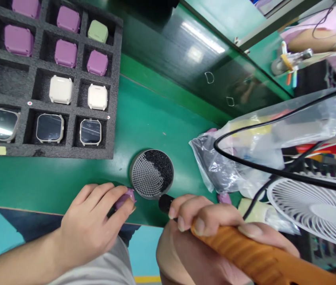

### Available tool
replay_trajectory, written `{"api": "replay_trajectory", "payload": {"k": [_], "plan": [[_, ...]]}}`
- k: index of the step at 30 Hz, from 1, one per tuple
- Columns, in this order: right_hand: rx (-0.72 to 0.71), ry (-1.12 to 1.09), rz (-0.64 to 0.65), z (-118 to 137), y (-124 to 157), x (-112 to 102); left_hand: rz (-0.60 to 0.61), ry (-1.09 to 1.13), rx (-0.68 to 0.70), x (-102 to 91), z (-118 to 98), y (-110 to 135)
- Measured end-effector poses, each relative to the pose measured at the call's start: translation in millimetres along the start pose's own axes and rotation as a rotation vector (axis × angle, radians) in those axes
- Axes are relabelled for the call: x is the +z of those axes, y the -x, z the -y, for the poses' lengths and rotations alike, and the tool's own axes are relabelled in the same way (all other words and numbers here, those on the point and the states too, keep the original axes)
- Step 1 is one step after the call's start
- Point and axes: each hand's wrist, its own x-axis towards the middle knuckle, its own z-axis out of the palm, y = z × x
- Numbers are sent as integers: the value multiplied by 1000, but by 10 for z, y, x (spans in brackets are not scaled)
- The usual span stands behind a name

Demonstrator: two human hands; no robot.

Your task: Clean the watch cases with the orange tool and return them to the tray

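Left hand [92,217] is curled round a purple case [126,196], held just beside a round dish [142,180] of black pieces [162,166] on the green table [153,118]; by the right hand [211,215] an orange screwdriver [239,247] is grasped, its black nose [165,203] near the dish's rim.

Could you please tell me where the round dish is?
In the head view, the dish sits just below-left of centre on the table, beside the purple piece in the left hand.

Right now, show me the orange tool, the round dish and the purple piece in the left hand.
Orange tool [243,251]: head view, on its ribbed handle.
Round dish [143,174]: head view, on its bare studded floor.
Held purple piece [124,198]: head view, on its exposed surface.
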Motion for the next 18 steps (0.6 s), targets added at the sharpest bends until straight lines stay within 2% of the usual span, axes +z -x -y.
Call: {"api": "replay_trajectory", "payload": {"k": [5, 18], "plan": [[4, 37, -136, 26, -1, 68, 6, 10, 6, -1, 11, -7], [-16, 40, -139, -5, -5, 112, -13, 11, 11, 0, 15, -5]]}}
